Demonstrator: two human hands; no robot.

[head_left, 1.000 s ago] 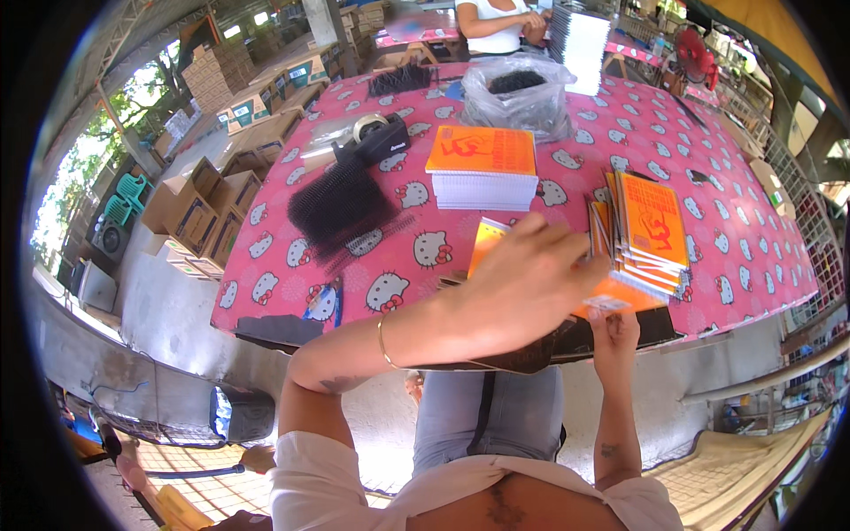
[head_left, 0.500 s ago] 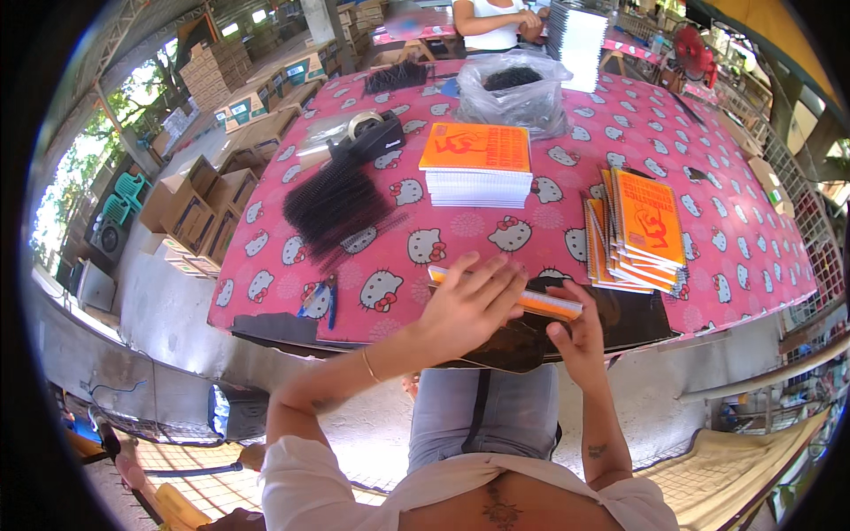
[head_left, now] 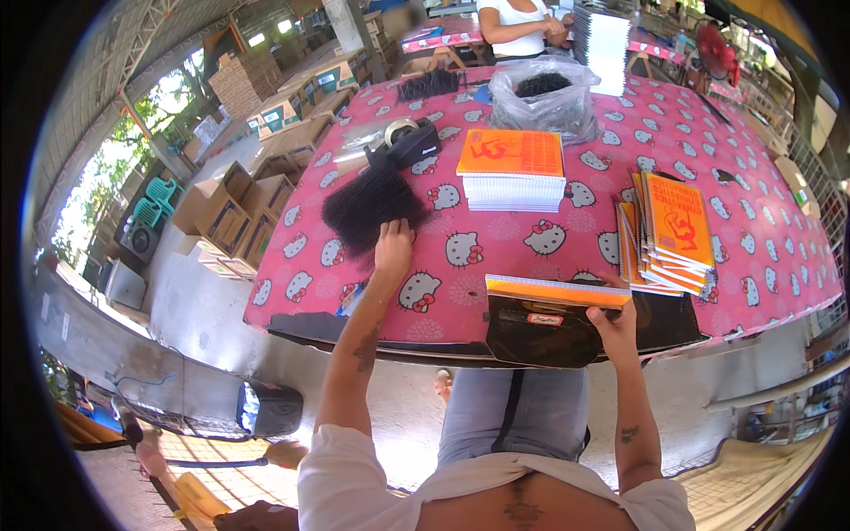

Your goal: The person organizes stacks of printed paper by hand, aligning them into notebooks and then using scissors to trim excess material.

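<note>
A pink worktop [head_left: 531,265] printed with cartoon cat faces carries the things. Just beyond the heap of black coils [head_left: 367,208] sits a tape dispenser [head_left: 412,146], dark with a pale roll; a neat stack of orange-covered books [head_left: 512,168] stands between that heap and a fanned pile of spiral-bound books [head_left: 677,221] at right. Farther back are a clear plastic bag [head_left: 544,111] with black contents and a tall white stack [head_left: 605,53], with a co-worker [head_left: 515,31] behind.

The coils are thin, springy and tangled-looking; the bag is crinkled and filmy; the paper blocks are crisp and square-edged. The right hand [head_left: 613,310] grasps one end of an orange book [head_left: 549,290] — its long edge toward the person, above a flat black board [head_left: 540,334] at the near edge. The left hand [head_left: 395,248] touches the near side of the coil heap, fingers bent — whether it pinches one, I cannot tell.
</note>
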